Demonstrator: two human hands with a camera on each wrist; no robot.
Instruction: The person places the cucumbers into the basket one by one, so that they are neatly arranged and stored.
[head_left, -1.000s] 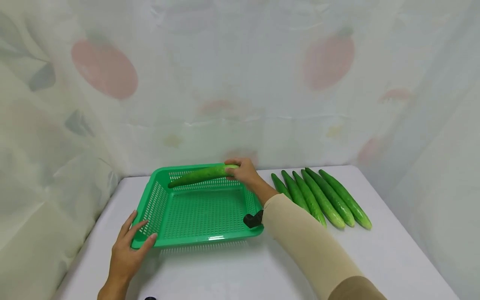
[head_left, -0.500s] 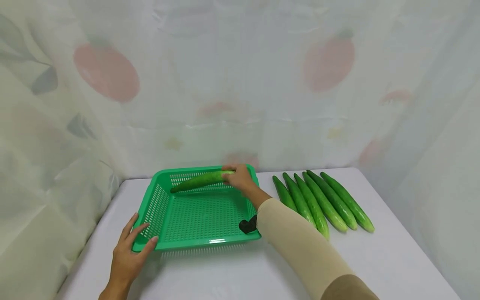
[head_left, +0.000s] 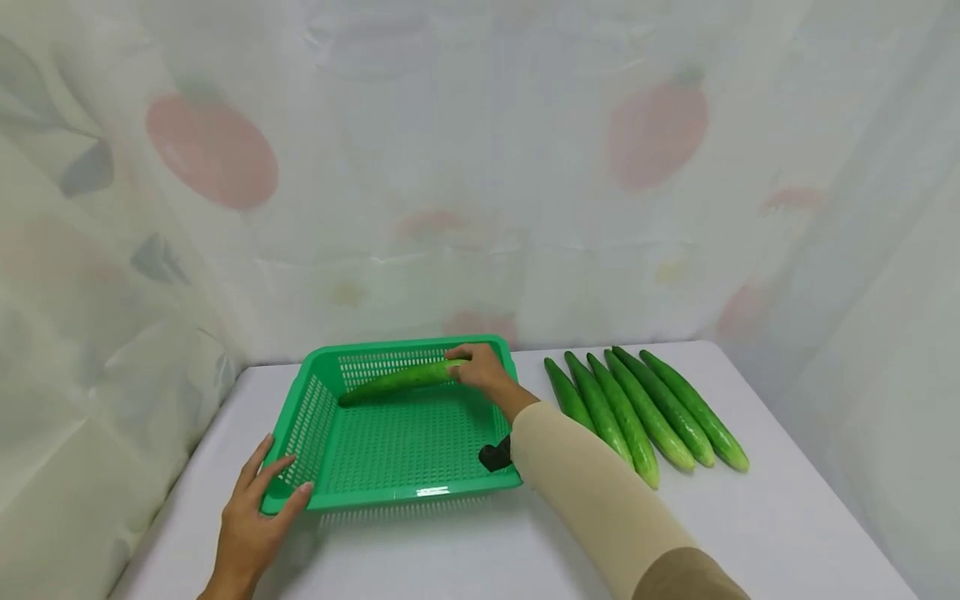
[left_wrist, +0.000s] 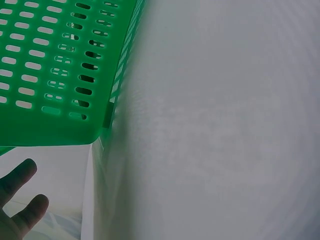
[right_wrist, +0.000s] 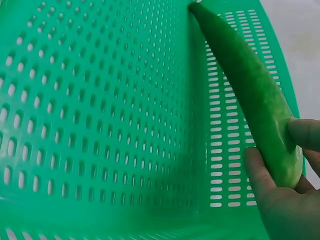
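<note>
Below centre, your right hand (head_left: 483,372) pinches the cucumber (head_left: 397,382), now lowered further into the green basket (head_left: 390,497), its placing seemingly unfinished; at lower left, your left hand (head_left: 251,518) rests spread fingers on the rim.

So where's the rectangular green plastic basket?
In the head view, the basket sits left of centre on the white table, left of six long green cucumbers.

Counting one left hand (head_left: 251,517) and one right hand (head_left: 483,369); counting one basket (head_left: 408,442) against the left hand, one cucumber (head_left: 399,382) in the right hand, six other cucumbers (head_left: 648,411) to its right.
</note>
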